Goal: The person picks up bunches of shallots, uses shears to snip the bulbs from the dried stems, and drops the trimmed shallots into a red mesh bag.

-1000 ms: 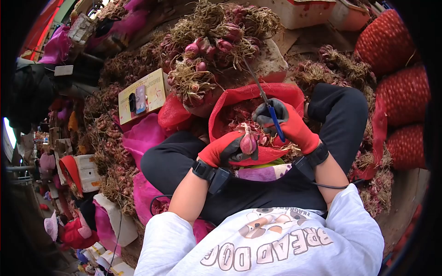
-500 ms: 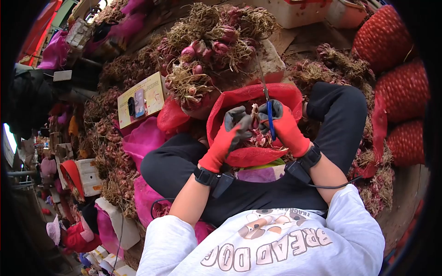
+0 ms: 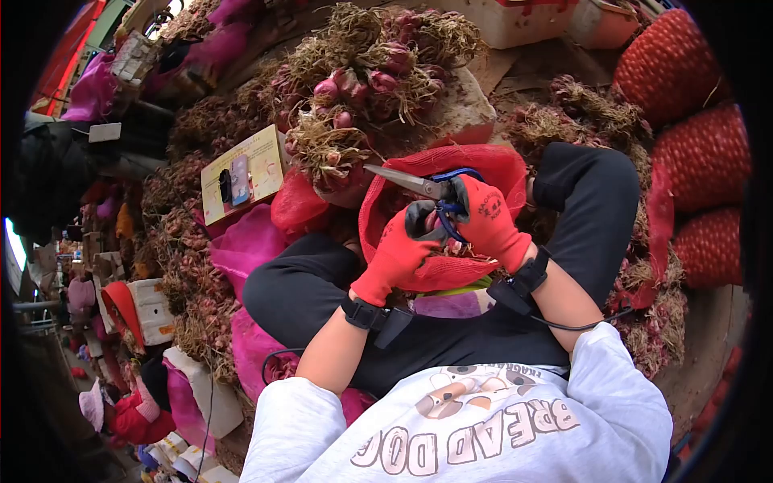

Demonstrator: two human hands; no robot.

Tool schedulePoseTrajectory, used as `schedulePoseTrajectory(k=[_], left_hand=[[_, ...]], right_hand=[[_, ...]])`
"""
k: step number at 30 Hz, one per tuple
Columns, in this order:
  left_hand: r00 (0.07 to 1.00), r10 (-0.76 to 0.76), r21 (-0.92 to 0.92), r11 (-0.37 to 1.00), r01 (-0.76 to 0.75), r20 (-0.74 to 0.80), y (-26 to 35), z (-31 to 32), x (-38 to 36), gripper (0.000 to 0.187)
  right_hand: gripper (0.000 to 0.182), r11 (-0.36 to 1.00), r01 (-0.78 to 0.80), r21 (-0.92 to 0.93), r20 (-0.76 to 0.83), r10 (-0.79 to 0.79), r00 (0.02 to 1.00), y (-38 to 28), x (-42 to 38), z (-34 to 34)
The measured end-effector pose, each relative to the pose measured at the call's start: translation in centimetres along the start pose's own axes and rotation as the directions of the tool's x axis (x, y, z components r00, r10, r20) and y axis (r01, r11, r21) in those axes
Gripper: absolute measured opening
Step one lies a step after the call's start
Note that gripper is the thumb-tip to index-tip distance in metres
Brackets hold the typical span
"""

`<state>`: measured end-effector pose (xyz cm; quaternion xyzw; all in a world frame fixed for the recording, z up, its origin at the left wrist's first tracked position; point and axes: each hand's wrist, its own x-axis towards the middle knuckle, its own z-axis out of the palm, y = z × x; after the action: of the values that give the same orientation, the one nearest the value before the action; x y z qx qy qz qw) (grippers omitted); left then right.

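Scissors (image 3: 409, 183) with blue handles are in my right hand (image 3: 489, 221), their blades pointing left above a red mesh bag (image 3: 506, 165). My left hand (image 3: 400, 245) is close beside it over the bag, fingers curled; whatever they hold is hidden. Both hands wear red gloves with dark grey fingers. Inside the bag, mostly covered by my hands, are bits of shallots. Just beyond the bag, a heap of shallot bunches (image 3: 378, 80) with dry tops and roots lies on a pale block (image 3: 471, 105).
More shallot bunches (image 3: 189, 266) lie along the left, and others (image 3: 592, 113) at the right. A yellow box (image 3: 262, 165) carries a phone (image 3: 240, 179). Full red mesh sacks (image 3: 668, 60) are stacked at the far right. Pink mesh (image 3: 254, 241) lies by my left knee.
The scissors have swung from upright to pointing left, across the bag. My right hand has turned with its back upward. My left hand has lowered slightly and its fingers have curled.
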<state>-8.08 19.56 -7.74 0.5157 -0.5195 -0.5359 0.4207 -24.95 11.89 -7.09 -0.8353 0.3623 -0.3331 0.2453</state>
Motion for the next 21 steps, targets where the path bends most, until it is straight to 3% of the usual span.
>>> schedulePoseTrajectory(k=[3, 6, 10, 17, 21], left_hand=[[1.0, 0.029, -0.203, 0.979, -0.027, 0.011, 1.0, -0.3, 0.3, 0.048], [0.985, -0.117, -0.411, 0.898, 0.16, 0.127, 1.7, -0.6, -0.3, 0.044], [0.933, -0.278, -0.502, 0.787, 0.358, 0.229, 4.3, -2.0, -0.9, 0.038], [0.994, -0.01, -0.802, 0.59, 0.094, 0.109, 1.4, -2.5, 0.2, 0.04], [0.987, 0.022, -0.826, 0.551, 0.118, 0.156, 4.0, -2.6, -0.1, 0.05]], right_hand=[[0.031, 0.988, -0.087, 0.13, 0.023, 0.085, 0.996, 0.2, 0.5, -0.6], [0.03, 0.886, -0.322, 0.335, 0.159, 0.284, 0.946, 0.5, 0.8, -1.4], [0.03, 0.91, -0.276, 0.309, 0.076, 0.266, 0.961, 1.8, 0.4, -0.9], [0.032, 0.914, -0.387, 0.122, 0.169, 0.365, 0.916, 2.9, -0.2, -1.0], [0.034, 0.89, -0.407, 0.205, 0.22, 0.363, 0.905, 2.7, -0.3, -0.8]])
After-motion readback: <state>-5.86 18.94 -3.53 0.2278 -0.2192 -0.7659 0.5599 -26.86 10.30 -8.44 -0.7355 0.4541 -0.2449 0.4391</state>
